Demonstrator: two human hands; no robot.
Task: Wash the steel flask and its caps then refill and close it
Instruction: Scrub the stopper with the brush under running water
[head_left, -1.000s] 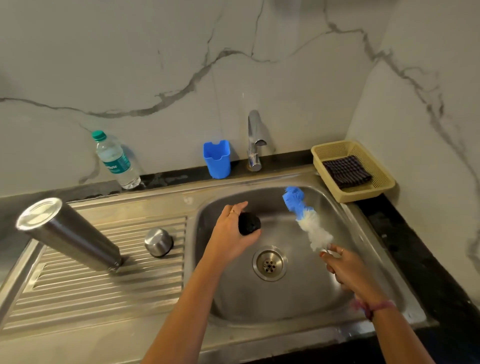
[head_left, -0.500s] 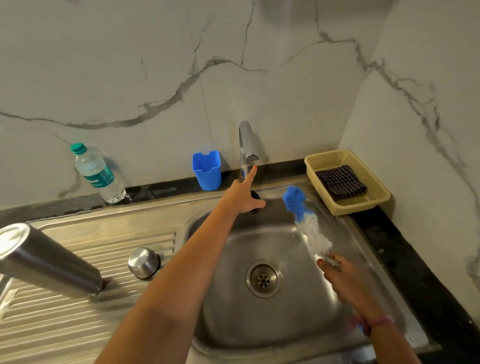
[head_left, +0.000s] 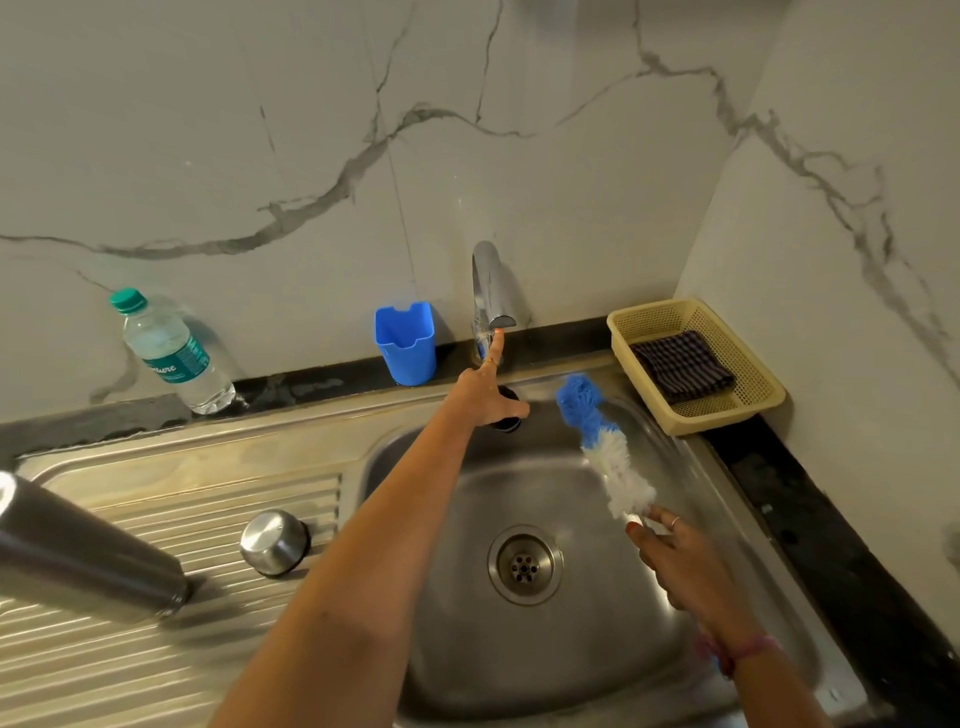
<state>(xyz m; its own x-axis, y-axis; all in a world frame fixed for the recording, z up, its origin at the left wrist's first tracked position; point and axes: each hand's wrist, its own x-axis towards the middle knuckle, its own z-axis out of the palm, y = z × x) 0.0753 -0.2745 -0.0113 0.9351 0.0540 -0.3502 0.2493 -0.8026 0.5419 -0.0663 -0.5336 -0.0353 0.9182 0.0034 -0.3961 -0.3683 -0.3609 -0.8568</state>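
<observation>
While reaching up at frame centre, left hand (head_left: 491, 392) pinching black inner cap (head_left: 506, 415), forefinger straight at tap (head_left: 491, 291) lever; right hand (head_left: 670, 551) gripping bottle brush (head_left: 605, 447) over sink (head_left: 519, 675); steel flask (head_left: 78, 556) lower left, steel cap (head_left: 274, 542) beside; probably rinsing caps; next, running water.

1 head view looks steeply down, close over the sink (head_left: 675, 447).

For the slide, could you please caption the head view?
Left hand holds black cap, finger at tap; right hand holds brush.

Bare forearms; ring (head_left: 674, 523); pink wristband (head_left: 748, 650) on right.
</observation>
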